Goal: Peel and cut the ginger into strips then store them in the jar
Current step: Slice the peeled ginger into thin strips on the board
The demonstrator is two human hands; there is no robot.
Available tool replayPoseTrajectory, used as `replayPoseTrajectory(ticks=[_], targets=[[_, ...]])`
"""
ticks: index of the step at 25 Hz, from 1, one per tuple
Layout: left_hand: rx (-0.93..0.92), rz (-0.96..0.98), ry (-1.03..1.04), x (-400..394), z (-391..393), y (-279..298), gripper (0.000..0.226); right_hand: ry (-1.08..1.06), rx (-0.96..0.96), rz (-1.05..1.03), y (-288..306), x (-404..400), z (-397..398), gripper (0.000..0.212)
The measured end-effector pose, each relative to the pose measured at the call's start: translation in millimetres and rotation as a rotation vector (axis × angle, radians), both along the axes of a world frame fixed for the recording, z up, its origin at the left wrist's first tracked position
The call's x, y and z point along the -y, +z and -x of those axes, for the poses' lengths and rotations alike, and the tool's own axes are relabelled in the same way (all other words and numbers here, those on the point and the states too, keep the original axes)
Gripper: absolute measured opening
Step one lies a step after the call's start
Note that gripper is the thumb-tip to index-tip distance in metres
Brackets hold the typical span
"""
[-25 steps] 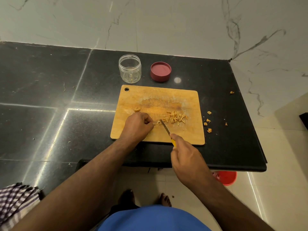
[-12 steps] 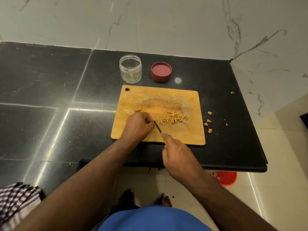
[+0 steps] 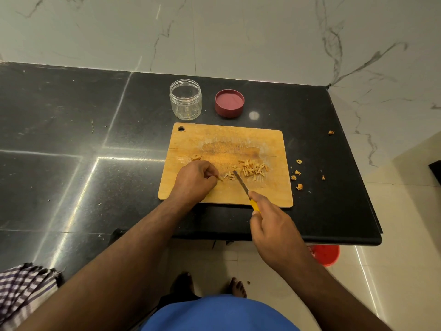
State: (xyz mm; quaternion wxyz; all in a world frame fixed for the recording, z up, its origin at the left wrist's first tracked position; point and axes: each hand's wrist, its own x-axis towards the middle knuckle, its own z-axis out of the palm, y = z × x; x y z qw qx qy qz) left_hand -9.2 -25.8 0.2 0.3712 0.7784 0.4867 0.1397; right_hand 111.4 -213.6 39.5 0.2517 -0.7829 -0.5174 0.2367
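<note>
Countertop board (image 3: pixel 188 189): knife (image 3: pixel 241 185) points away-left toward strips (image 3: pixel 253 169).

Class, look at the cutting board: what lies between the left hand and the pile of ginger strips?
In the head view, the knife blade and a few loose strips lie between the left hand and the pile.
</note>
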Motion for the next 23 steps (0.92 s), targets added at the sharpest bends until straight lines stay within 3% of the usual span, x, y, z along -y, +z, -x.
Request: replayPoseTrajectory(ticks=[8, 13, 19, 23], targets=[[0.365, 0.179, 0.326, 0, 10, -9, 0.014, 0.149, -0.005, 0.036, -15, -6, 7, 0.048], [0.643, 0.327, 0.498, -2, 11, -7, 0.025, -0.042, 0.025, 0.009, -19, -1, -18, 0.047], [0.666, 0.354, 0.522, -3, 10, -5, 0.022, 0.122, -0.026, 0.027, -18, -5, -6, 0.047], [0.584, 0.296, 0.491, -3, 10, -8, 0.014, -0.027, 0.014, 0.026, -19, -8, -25, 0.047]])
